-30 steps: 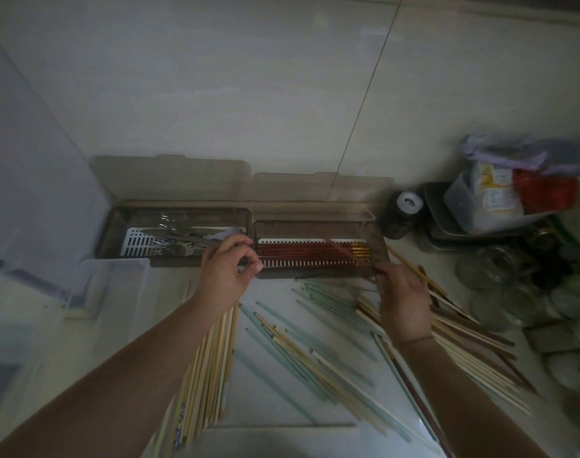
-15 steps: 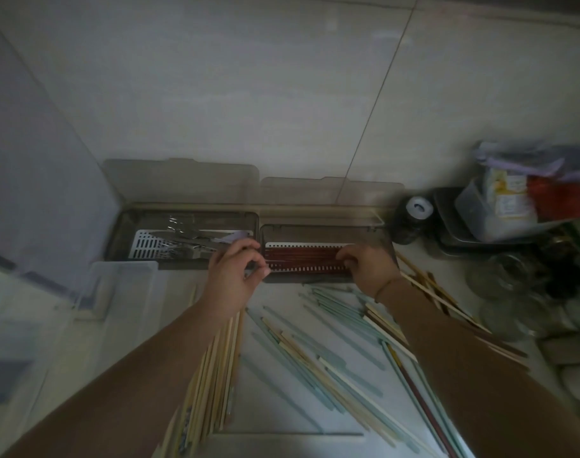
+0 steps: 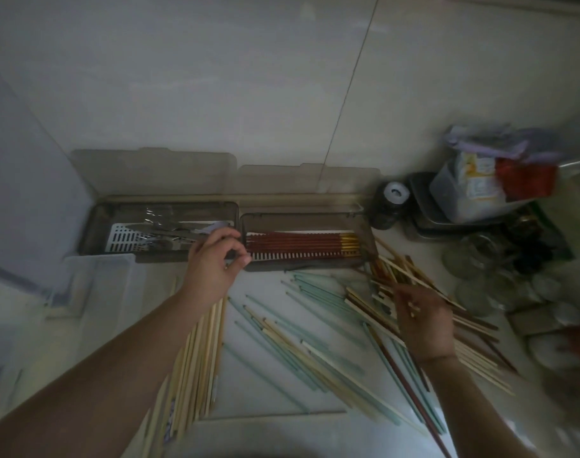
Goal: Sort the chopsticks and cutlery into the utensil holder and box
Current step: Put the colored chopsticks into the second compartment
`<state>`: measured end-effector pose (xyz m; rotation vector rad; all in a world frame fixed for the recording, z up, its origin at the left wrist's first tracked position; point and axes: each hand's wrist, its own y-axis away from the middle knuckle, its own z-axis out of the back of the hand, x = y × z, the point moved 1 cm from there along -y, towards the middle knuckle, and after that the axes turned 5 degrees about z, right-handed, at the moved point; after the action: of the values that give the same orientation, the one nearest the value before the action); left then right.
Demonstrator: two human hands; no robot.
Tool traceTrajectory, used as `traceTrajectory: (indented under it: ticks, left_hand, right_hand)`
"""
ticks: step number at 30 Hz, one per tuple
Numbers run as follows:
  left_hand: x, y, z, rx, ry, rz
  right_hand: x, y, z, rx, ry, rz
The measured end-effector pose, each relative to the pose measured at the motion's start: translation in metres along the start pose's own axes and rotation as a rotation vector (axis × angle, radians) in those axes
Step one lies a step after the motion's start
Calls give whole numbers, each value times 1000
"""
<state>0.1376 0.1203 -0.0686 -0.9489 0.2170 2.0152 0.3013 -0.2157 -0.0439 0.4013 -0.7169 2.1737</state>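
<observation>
— Red chopsticks [image 3: 295, 241] with gold ends are the part that's done. They lie side by side in the right half of the utensil holder [image 3: 364, 259], which sits against the wall at the back of the counter [image 3: 272, 434].

— And the cutlery?

— Some metal cutlery [image 3: 163, 231] is already in the left half, on the white slotted tray. It's too dim for me to tell forks from spoons.

— So what's left?

— Most of it, I'd judge. Pale green chopsticks [image 3: 318, 292] are scattered across the middle of the counter, a pile of light wooden chopsticks [image 3: 199, 352] lies under my left forearm, and a mixed heap of dark and pale ones [image 3: 473, 328] sits by my right hand [image 3: 424, 322]. The clear plastic box [image 3: 96, 279] stands just left of the holder; I can't make out anything in it.

— What are your hands doing?

— My left hand [image 3: 215, 262] is at the holder's front edge, where the two halves meet, fingers curled with thumb and forefinger close together. Whether it pinches anything I cannot tell. My right hand is down in the mixed heap, fingertips pinching at one or two sticks.

— Any writing to read?

— Nothing legible. A yellow-and-white packet [image 3: 473, 180] in a tub on the right has print, but it's blurred.
</observation>
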Motion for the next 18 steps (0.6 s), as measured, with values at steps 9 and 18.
traceTrajectory:
  ticks: [9, 18]
  left_hand:
    - [-3, 0, 1, -13, -20, -7]
    - [-2, -2, 2, 34, -12, 28]
  right_hand:
    - [-12, 105, 16, 155, 313, -77]
    - [5, 118, 1, 221, 389, -326]
